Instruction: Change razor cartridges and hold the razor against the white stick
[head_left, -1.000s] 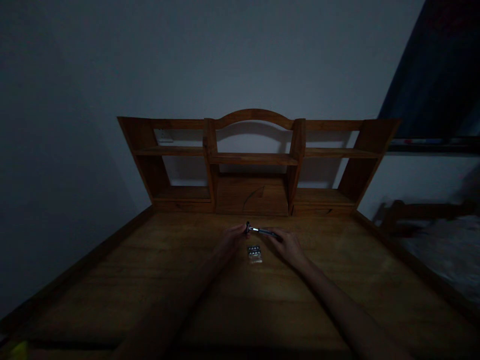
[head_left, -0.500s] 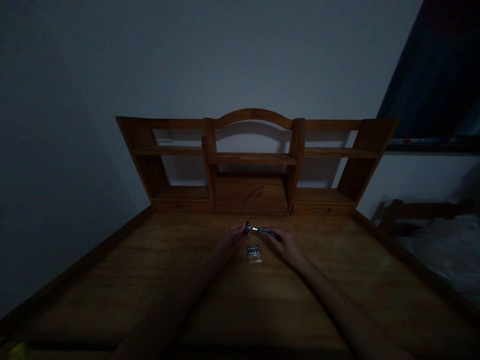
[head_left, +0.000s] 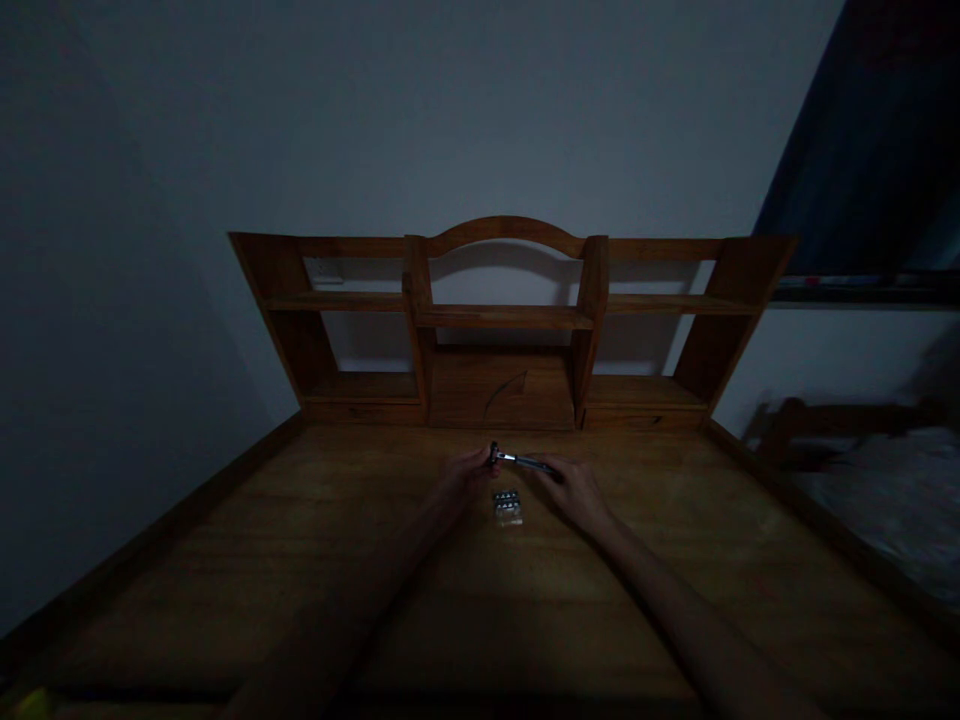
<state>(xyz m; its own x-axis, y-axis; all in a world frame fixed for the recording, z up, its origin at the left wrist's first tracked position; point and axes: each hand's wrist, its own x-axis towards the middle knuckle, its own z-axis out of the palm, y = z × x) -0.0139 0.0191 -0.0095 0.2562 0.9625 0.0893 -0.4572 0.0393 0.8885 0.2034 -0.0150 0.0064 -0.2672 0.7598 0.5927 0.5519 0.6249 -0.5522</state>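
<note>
Your one cam sits up on your head, facing forward and tipped down over the desk (head_left: 300, 520), with the shelf unit (head_left: 506, 317) and wall (head_left: 480, 110) straight ahead. It's pretty wide and well back, so your left hand (head_left: 466, 472) and right hand (head_left: 576, 490) look kinda tiny, just below mid-frame.

No text or number can be read; pale marks on the small pack (head_left: 507, 505), lower middle of the frame, are too tiny to tell as letters.

A rectangular black-and-clear case (head_left: 507, 501) lies on the brown wooden worktop (head_left: 600, 610), before a slim silver-and-black razor (head_left: 529, 462) — brown wooden shelving (head_left: 506, 318) behind.
</note>
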